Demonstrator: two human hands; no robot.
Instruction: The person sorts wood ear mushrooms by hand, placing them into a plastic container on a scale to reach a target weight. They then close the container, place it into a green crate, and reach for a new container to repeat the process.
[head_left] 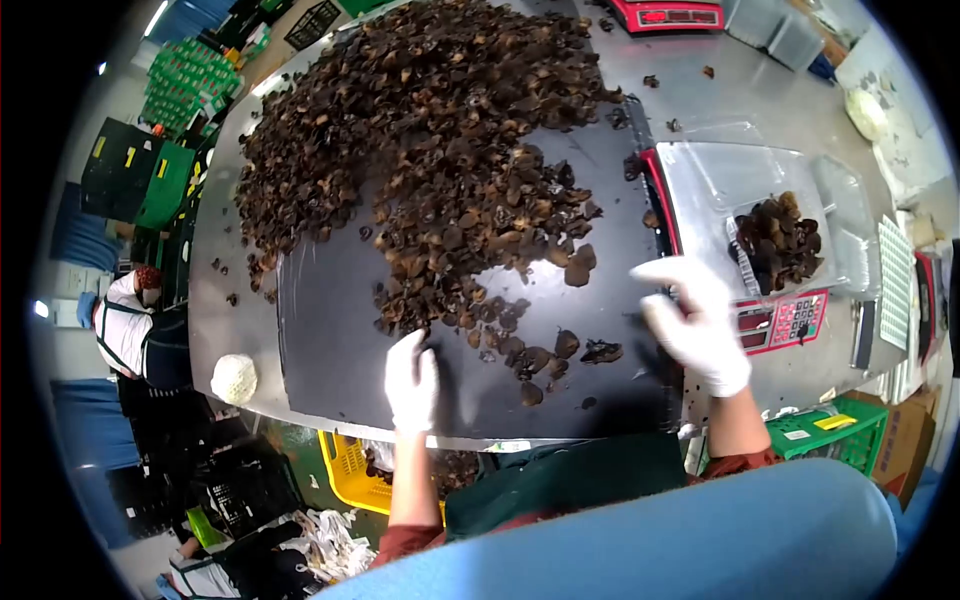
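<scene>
A large heap of dark brown wood ear mushrooms (420, 130) covers the far part of the black sheet (350, 390) on the metal table. My left hand (410, 388), in a white glove, is at the near edge of the heap; its fingers and thumb are a little apart, and I see nothing in it. My right hand (695, 325), also gloved and slightly blurred, hovers over the sheet's right edge with fingers spread and nothing in them. To its right, a clear plastic tub (745, 255) with a clump of mushrooms (778, 240) sits on a red scale (785, 320).
A second red scale (668, 15) stands at the far right. A white mesh bundle (234, 379) lies on the table's left edge. Below the near edge are a yellow crate (350, 475) and a green crate (840, 425). Another person (140, 325) is at the left.
</scene>
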